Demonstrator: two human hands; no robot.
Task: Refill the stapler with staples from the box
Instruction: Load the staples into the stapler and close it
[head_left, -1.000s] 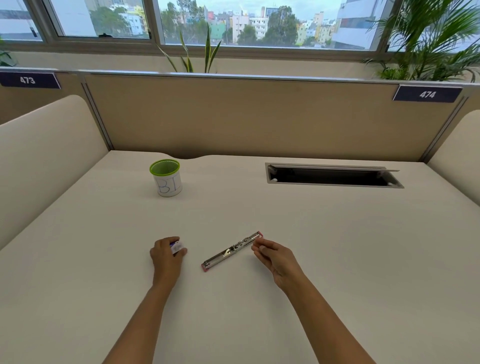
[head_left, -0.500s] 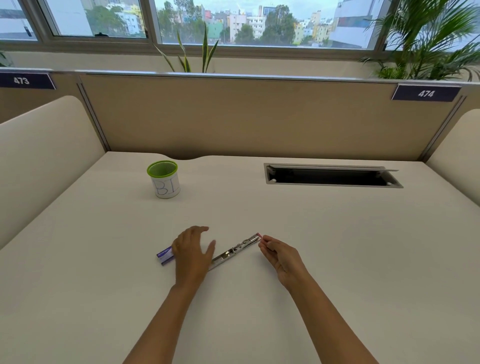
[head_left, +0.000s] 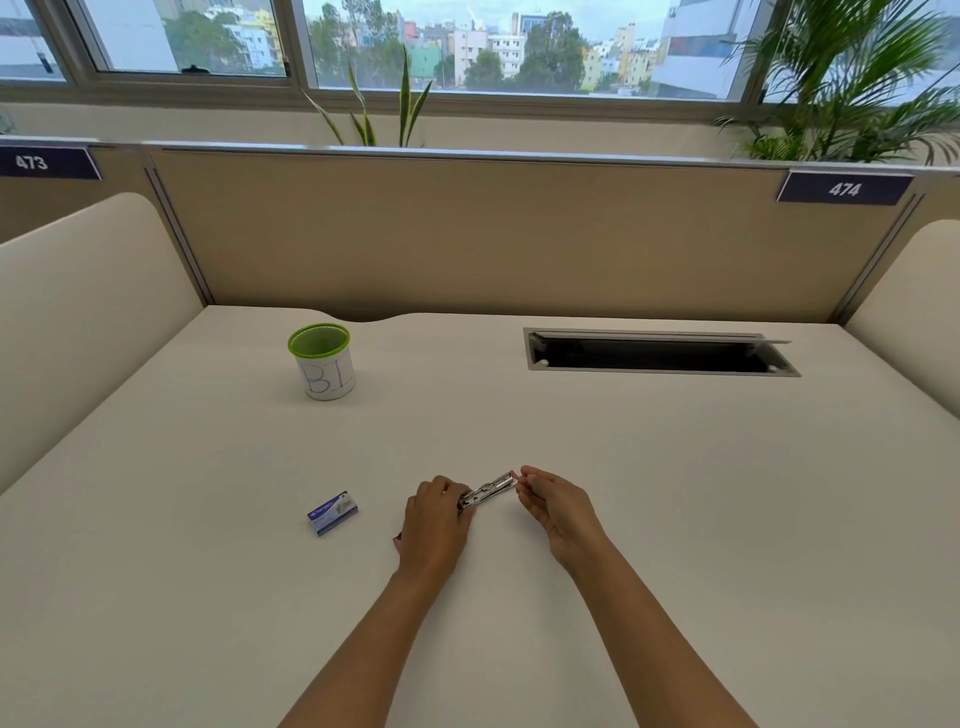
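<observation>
Both hands meet at the stapler (head_left: 487, 491) lying near the desk's (head_left: 675, 493) middle: left hand (head_left: 435, 525) covers its near end, right hand (head_left: 558, 506) pinches its far (pink) tip. The box (head_left: 333, 513) rests left, untouched.

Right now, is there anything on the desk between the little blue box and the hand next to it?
No. In the head view, only bare desk lies between the staple box and the left hand, which rests on the stapler.

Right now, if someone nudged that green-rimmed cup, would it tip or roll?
Probably it would slide: the cup stands upright on a flat desk and looks squat. It seems to be mesh and empty, so likely light. Knocked over, its round body could roll.
</observation>
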